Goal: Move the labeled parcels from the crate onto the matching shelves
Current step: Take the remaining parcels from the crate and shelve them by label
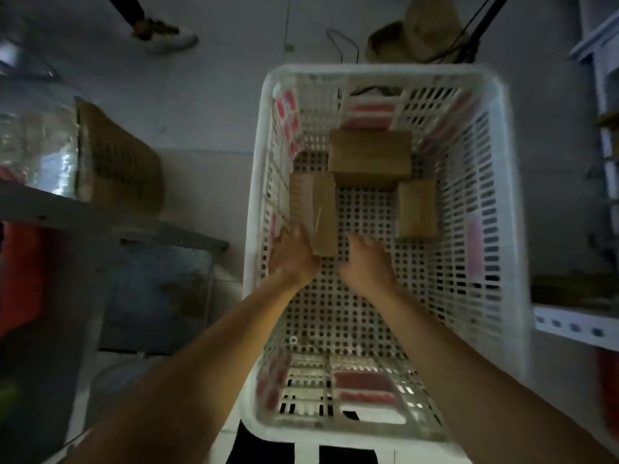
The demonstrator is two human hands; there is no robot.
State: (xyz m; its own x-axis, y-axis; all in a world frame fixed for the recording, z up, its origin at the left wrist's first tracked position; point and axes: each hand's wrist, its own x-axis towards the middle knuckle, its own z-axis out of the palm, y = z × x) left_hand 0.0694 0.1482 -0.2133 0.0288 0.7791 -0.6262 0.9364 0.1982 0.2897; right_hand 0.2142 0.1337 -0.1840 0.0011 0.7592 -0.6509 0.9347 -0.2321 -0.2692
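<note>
A white perforated crate (502, 202) stands on the floor below me. Inside lie brown cardboard parcels: a large one (370, 157) at the far end, a narrow one (324, 212) at the left with another (299, 202) beside it, and a small one (417, 209) at the right. Both my arms reach down into the crate. My left hand (294, 254) touches the near left side of the narrow parcel. My right hand (366, 259) hovers just right of it with fingers spread, apart from it. The picture is blurred and no labels can be read.
A grey shelf (100, 219) at the left carries a brown box (120, 162) and wrapped goods. A white shelf rack (576, 326) stands at the right. Another person's foot (164, 33) is on the floor at the top left. A brown hat (415, 35) lies behind the crate.
</note>
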